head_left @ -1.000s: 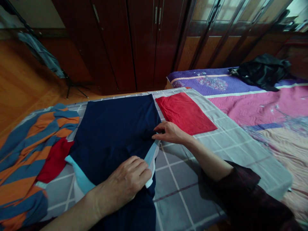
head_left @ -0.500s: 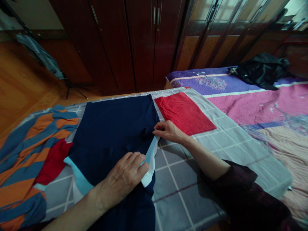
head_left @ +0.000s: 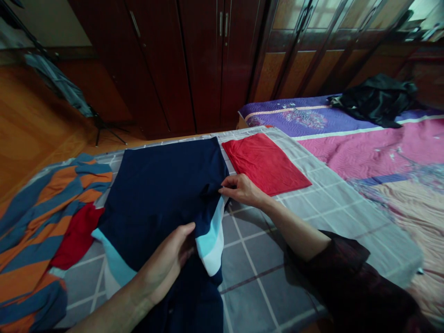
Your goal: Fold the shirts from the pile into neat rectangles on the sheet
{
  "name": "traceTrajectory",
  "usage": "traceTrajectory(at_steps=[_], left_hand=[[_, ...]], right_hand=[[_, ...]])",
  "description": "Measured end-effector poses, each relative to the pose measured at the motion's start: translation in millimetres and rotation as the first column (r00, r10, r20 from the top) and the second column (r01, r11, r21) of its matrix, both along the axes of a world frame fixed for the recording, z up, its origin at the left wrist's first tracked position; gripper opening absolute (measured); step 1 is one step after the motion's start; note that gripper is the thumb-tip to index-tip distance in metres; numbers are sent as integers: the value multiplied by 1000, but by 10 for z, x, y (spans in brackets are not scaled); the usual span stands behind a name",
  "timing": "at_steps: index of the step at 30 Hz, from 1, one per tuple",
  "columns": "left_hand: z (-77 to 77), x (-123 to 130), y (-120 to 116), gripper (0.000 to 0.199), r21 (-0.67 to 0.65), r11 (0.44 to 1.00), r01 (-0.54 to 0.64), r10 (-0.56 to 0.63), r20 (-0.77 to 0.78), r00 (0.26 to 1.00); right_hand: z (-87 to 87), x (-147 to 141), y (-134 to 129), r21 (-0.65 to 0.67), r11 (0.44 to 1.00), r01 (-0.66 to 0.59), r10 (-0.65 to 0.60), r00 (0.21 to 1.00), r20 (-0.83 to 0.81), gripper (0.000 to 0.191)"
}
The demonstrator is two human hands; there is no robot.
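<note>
Nearest: left hand point(head_left: 166, 263) turned thumb-up over the near part of the navy garment point(head_left: 152, 194); half a second earlier its back was uppermost and its fingers were on the right-hand trim point(head_left: 210, 243). The light-blue and white trim now hangs clear of the thumb, its white end dropped toward the near side. Left fingertips partly hidden; cannot tell whether they retain any cloth. Judgement: the left hand has let go of the trim, so this flap probably depends on the other hand and does not yet lie flat. Slightly farther: right hand point(head_left: 243, 189) has hardly moved, thumb and forefinger pinching the garment's right edge just above the trim. Garment lies on the grey checked cover point(head_left: 347, 212), long axis running near to far, straight hem pointing at the wardrobe point(head_left: 163, 69), opposite end passing out of view at the bottom. Left of it: orange-and-blue striped garment point(head_left: 62, 194). Just beside its far right edge: flat red cloth point(head_left: 268, 164). Beyond that, purple bedding point(head_left: 301, 118).
</note>
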State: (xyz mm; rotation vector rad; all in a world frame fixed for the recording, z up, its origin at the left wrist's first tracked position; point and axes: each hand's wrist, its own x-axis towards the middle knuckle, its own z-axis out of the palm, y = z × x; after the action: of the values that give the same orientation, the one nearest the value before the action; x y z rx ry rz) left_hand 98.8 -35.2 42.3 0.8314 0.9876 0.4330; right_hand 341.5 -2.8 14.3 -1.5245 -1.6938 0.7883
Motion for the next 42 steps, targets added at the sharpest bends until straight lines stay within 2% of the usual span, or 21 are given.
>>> traceTrajectory(at_steps=[2, 6, 8, 11, 14, 16, 18, 21, 24, 28, 32, 35, 37, 38, 40, 42], left_hand=[[31, 57, -67, 43, -32, 999, -12, 15, 77, 997], [38, 206, -134, 45, 133, 986, -106, 102, 34, 994], [23, 273, -128, 42, 154, 974, -166, 162, 34, 986], [12, 337, -118, 35, 74, 949, -307, 305, 46, 951], [15, 380, -143, 15, -78, 905, -417, 417, -18, 909], [17, 414, -171, 5, -169, 889, -425, 424, -44, 905], [13, 450, -201, 5, -225, 883, -412, 413, -47, 910], [-22, 476, -254, 4, -235, 880, -413, 409, -70, 910], [-111, 425, -337, 7, -189, 916, -354, 352, -48, 935], [-202, 254, -440, 19, -61, 984, -167, 166, -7, 986], [-137, 101, -381, 32, 103, 991, -84, 99, -149, 984], [-71, 27, -194, 33, 230, 969, 94, -26, -282, 959], [-59, -30, -18, 29, 321, 909, 265, -114, -420, 900], [-60, -65, 75, 25, 383, 854, 353, -121, -512, 850], [-53, -148, 242, 17, 496, 676, 545, -61, -700, 712], [-8, -232, 348, 13, 499, 448, 742, 54, -844, 534]], right_hand=[[6, -18, -4, 2, 1000, 14, -14, 1000, -2, 20], [1, -31, -3, 11, 999, 33, -32, 999, -24, 20], [-12, -20, 1, 19, 999, 41, -40, 998, -39, 20], [-33, 3, 7, 27, 999, 42, -41, 998, -48, 19], [-29, 11, 5, 33, 999, 41, -40, 998, -39, 17], [-7, 7, -3, 34, 999, 38, -37, 999, -25, 17], [22, -1, -15, 37, 999, 26, -26, 1000, 4, 17], [59, -10, -35, 51, 999, 13, -19, 994, 110, 17], [62, -9, -47, 78, 997, 6, -25, 969, 244, 16], [19, 2, -49, 112, 994, -16, -21, 945, 328, 16], [-39, 11, -39, 145, 985, -91, 26, 917, 399, 19], [-78, 18, -30, 192, 970, -147, 45, 890, 455, 22], [-97, 19, -26, 227, 959, -168, 37, 871, 490, 24], [-104, 19, -26, 239, 956, -171, 29, 864, 503, 24], [-113, 14, -26, 255, 952, -167, 11, 856, 517, 24], [-116, 6, -27, 269, 950, -160, -6, 851, 526, 24]])
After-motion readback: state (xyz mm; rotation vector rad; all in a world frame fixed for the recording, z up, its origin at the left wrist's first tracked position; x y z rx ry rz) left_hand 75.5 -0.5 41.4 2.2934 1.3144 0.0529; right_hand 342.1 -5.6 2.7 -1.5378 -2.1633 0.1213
